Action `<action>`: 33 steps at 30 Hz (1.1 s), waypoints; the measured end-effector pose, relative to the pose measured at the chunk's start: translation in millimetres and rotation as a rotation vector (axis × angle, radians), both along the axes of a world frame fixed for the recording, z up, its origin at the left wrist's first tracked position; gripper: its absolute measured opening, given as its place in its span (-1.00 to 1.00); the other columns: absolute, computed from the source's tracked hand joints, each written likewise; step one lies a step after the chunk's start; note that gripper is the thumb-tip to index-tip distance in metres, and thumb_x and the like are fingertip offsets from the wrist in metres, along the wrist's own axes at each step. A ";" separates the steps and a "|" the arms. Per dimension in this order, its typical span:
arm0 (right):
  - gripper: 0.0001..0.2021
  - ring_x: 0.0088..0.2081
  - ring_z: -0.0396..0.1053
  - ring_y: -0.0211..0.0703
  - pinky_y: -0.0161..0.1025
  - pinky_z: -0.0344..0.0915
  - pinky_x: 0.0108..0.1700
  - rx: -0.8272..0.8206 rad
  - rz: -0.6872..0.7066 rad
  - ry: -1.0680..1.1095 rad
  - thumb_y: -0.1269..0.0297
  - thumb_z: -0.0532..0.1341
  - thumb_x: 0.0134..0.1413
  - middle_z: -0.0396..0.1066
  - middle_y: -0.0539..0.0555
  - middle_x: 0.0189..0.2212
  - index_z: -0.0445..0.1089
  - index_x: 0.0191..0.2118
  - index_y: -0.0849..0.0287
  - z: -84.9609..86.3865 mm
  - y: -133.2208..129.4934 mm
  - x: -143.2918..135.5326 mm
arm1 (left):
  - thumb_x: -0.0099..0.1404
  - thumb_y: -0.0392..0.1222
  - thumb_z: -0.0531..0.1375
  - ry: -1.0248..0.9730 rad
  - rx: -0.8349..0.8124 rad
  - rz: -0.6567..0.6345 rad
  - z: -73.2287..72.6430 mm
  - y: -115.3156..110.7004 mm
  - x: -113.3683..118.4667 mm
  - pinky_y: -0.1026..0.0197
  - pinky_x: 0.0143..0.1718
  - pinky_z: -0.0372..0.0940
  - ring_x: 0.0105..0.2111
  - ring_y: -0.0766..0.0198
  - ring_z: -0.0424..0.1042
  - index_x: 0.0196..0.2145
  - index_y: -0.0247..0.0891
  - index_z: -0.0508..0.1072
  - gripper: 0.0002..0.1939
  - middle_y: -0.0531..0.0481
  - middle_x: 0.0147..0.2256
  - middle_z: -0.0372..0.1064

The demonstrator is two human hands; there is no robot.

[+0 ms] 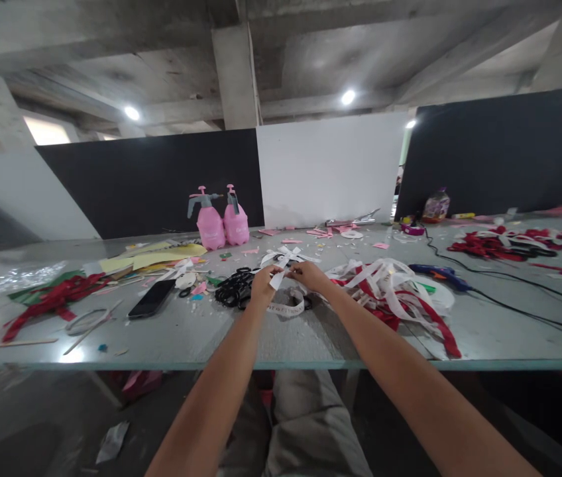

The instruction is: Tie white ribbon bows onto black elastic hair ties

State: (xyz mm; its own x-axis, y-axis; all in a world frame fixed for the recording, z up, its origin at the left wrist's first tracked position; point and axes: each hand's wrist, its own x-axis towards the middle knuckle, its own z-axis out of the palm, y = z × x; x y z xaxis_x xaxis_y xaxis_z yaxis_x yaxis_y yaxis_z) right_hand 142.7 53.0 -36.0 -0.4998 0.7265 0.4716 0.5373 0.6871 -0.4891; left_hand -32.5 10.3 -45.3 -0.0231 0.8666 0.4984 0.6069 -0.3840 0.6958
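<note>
Both my hands meet over the middle of the table around a white printed ribbon [288,309], which hangs in a loop with dark lettering below them. The fingers of my left hand [265,285] pinch the ribbon, with a short white end sticking out beside them. My right hand [305,275] pinches the same ribbon just to the right; the fingertips are small and partly hidden. Left of my hands lies a heap of black elastic bands [234,286]. A tangle of white and red ribbons [390,291] is spread under and beyond my right forearm.
A blue glue gun [440,275] with a black cord lies at right, by a white roll [441,299]. Left are a phone [152,299], red ribbons [57,298] and yellow sheets [154,257]. Two pink spray bottles [224,226] stand behind, before dark and white panels.
</note>
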 end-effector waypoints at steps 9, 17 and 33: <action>-0.71 -0.52 0.13 -0.32 -0.38 0.03 -0.42 -0.045 0.046 0.079 0.24 0.18 0.03 0.30 -0.05 -0.56 0.47 -0.12 0.17 -2.4 -1.0 -2.8 | 0.14 0.01 0.18 0.043 0.017 0.076 6.8 -8.9 0.2 0.28 -0.40 0.13 -0.44 0.27 0.36 -0.39 -0.23 0.50 -0.75 -0.01 -0.40 0.46; -0.81 -0.48 0.15 -0.31 -0.38 0.03 -0.40 -0.028 0.045 0.067 0.30 0.14 0.06 0.35 -0.01 -0.53 0.48 -0.36 0.25 -3.6 2.4 -4.7 | 0.19 0.06 0.15 0.096 0.018 0.018 8.8 -9.1 -0.6 0.25 -0.28 0.21 -0.32 0.23 0.41 -0.31 -0.26 0.53 -0.67 -0.07 -0.30 0.49; -0.65 -0.61 -0.05 -0.36 -0.36 -0.06 -0.49 -0.146 0.105 0.187 0.14 0.15 0.02 0.14 -0.10 -0.67 0.46 -0.16 0.28 -3.1 -1.1 -6.3 | 0.21 0.02 0.16 0.190 0.015 0.241 8.0 -10.6 3.6 0.20 -0.25 0.29 -0.25 0.12 0.46 -0.19 -0.24 0.51 -0.67 -0.15 -0.28 0.49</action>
